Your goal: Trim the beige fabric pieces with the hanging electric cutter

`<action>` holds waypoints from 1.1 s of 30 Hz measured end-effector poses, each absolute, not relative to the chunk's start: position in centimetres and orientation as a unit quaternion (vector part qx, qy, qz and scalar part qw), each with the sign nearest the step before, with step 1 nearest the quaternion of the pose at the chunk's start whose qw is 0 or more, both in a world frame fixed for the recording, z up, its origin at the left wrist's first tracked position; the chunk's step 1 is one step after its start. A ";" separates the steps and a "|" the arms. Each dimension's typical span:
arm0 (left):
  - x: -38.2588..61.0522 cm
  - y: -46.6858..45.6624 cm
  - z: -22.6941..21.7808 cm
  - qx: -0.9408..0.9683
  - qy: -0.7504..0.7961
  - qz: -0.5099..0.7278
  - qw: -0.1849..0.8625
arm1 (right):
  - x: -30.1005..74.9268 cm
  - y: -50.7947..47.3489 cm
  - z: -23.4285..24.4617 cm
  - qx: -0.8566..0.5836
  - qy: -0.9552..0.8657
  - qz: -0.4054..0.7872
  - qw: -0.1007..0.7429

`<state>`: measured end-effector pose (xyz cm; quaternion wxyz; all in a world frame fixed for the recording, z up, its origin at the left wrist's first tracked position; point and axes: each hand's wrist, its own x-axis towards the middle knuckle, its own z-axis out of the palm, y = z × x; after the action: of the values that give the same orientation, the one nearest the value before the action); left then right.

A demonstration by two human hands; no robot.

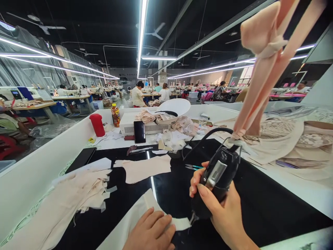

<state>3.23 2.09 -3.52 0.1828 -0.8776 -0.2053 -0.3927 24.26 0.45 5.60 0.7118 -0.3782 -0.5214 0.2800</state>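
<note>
My right hand (221,211) is wrapped round a black hand-held cutting tool (217,178), its tip down on the black table top (260,205). A black cord runs from the tool's top, tied to pink fabric straps (262,66) that hang from above. My left hand (151,231) lies on a pale fabric piece (135,217) just left of the tool's tip, fingers curled and pressing it flat. Another pale cut piece (145,168) lies further back on the black surface.
A heap of pale fabric scraps (70,201) lies at the left. Behind stand a red cup (97,124), a bottle (116,115), a phone (139,132) leaning on a white box, scissors (194,167) and beige lace fabric (286,139) at right. Other people sit at tables far behind.
</note>
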 end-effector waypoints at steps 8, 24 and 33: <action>3.3 2.0 -4.1 -0.879 -0.205 -0.390 0.182 | 24.6 0.6 5.5 -0.378 -0.522 0.284 0.709; 3.8 1.8 -3.7 -0.869 -0.206 -0.415 0.173 | 21.5 2.0 5.0 -0.338 -0.504 0.335 0.721; 4.2 1.9 -3.2 -0.866 -0.210 -0.417 0.178 | 21.5 2.1 5.7 -0.348 -0.506 0.312 0.725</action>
<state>4.18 1.90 -3.21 0.1781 -0.8664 -0.2102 -0.4166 21.45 2.07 5.66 0.7252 -0.3480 -0.5057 0.3120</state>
